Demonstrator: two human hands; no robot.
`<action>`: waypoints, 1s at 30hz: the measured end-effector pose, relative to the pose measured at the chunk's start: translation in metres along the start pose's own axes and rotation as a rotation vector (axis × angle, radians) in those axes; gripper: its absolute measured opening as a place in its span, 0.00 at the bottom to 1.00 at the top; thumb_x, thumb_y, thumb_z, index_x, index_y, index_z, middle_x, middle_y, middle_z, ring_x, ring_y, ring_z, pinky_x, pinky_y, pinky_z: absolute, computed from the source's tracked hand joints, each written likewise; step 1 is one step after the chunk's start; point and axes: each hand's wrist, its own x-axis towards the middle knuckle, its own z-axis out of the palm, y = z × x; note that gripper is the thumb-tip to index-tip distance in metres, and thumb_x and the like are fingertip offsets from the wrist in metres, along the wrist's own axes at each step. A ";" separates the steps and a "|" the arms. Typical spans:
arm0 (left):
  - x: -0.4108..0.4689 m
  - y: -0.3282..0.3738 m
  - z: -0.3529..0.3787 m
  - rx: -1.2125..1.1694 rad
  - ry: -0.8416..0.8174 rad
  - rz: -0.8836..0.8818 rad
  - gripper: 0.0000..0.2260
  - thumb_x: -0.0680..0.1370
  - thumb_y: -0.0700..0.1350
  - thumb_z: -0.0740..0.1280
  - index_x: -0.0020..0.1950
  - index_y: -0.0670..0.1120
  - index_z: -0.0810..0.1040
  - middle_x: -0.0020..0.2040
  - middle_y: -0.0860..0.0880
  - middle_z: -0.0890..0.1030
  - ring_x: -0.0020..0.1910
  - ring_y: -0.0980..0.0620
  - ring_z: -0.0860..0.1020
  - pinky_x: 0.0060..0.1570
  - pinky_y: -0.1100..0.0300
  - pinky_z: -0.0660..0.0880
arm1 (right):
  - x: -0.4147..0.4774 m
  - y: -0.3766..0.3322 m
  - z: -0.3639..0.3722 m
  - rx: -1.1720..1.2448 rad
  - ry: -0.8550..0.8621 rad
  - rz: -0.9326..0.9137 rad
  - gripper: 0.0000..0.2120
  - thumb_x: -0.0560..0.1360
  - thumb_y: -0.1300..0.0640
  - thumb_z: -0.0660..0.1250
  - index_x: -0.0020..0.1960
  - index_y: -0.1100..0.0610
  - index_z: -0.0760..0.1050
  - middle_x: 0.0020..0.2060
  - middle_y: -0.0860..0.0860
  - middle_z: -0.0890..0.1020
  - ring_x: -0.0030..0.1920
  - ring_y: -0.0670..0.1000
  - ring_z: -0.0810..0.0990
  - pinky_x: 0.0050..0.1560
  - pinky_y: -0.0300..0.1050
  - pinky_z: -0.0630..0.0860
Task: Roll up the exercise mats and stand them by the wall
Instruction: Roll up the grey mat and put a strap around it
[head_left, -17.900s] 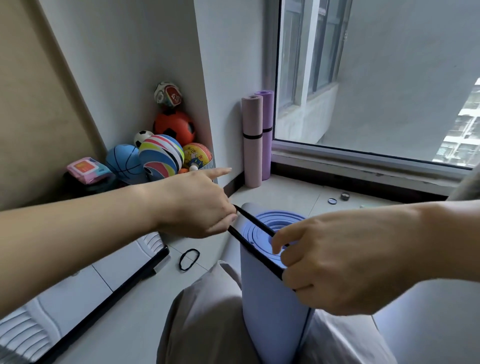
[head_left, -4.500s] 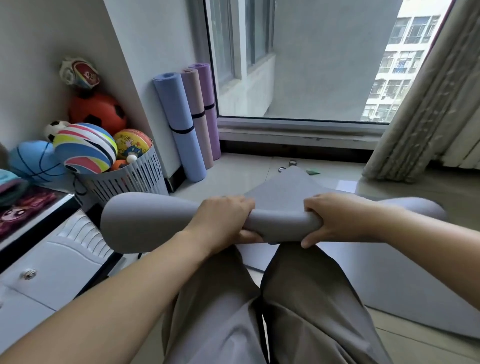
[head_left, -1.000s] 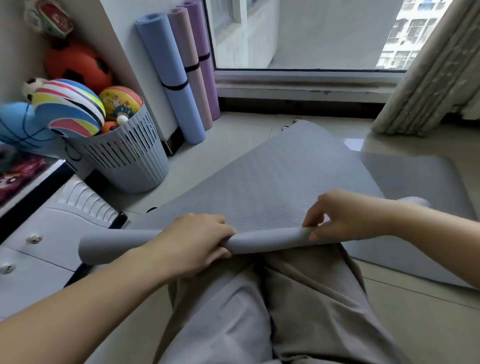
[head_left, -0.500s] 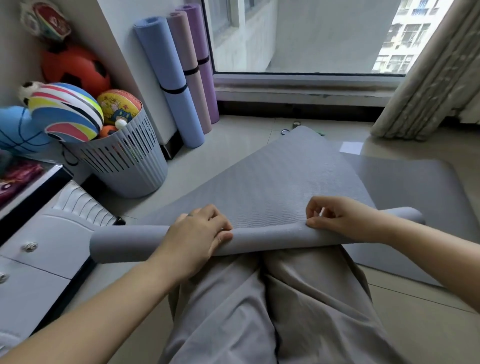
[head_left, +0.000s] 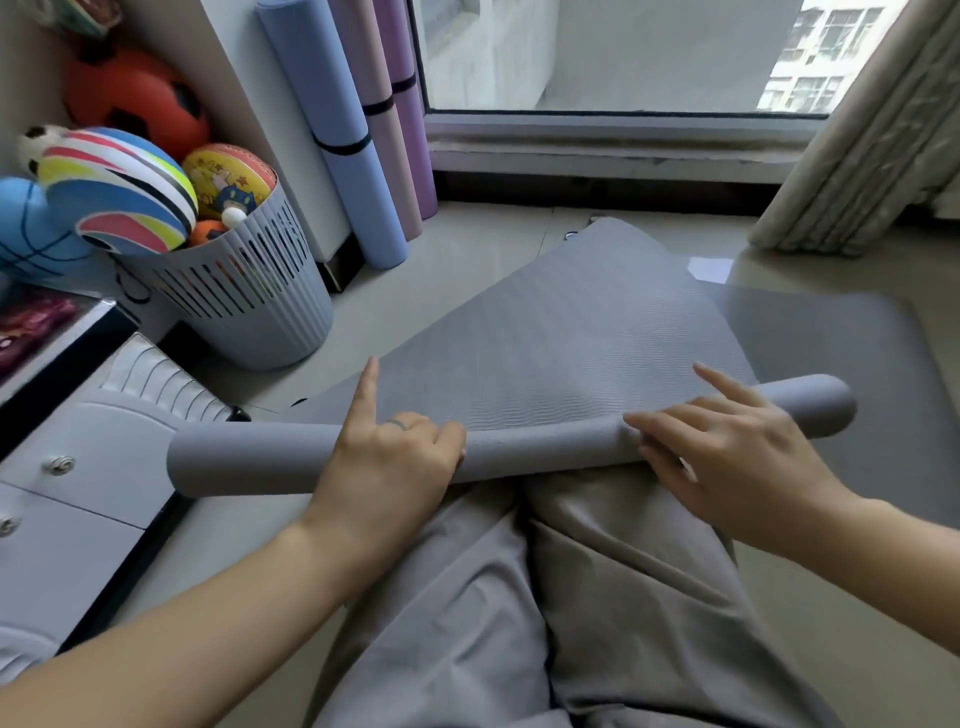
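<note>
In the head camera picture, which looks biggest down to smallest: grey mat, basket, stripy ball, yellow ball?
1. The grey mat, by far.
2. The basket.
3. The stripy ball.
4. The yellow ball, though it is partly hidden, so its full size is unsure.

Only one camera, up on the person's head — it looks forward and down. The left hand and right hand on the grey mat sit close below; the window is far off.
</note>
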 end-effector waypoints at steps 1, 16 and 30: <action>-0.002 0.002 0.001 0.014 -0.014 0.016 0.09 0.75 0.45 0.62 0.36 0.45 0.74 0.27 0.47 0.73 0.25 0.47 0.72 0.64 0.32 0.64 | -0.001 -0.003 -0.003 -0.036 -0.067 0.003 0.13 0.75 0.55 0.60 0.49 0.57 0.82 0.40 0.52 0.85 0.37 0.56 0.83 0.62 0.61 0.73; 0.013 0.005 0.011 -0.127 -0.320 -0.134 0.20 0.60 0.54 0.80 0.47 0.47 0.82 0.42 0.50 0.82 0.43 0.48 0.81 0.57 0.38 0.72 | 0.073 -0.039 -0.017 -0.266 -0.785 0.073 0.09 0.75 0.67 0.57 0.46 0.54 0.69 0.48 0.53 0.79 0.50 0.56 0.78 0.73 0.62 0.53; 0.050 -0.040 -0.044 -0.084 -0.460 0.171 0.19 0.78 0.62 0.58 0.62 0.54 0.73 0.59 0.52 0.75 0.58 0.48 0.74 0.62 0.54 0.66 | 0.114 -0.004 -0.069 -0.037 -0.950 0.030 0.04 0.67 0.58 0.64 0.37 0.59 0.75 0.30 0.52 0.75 0.31 0.52 0.71 0.29 0.40 0.64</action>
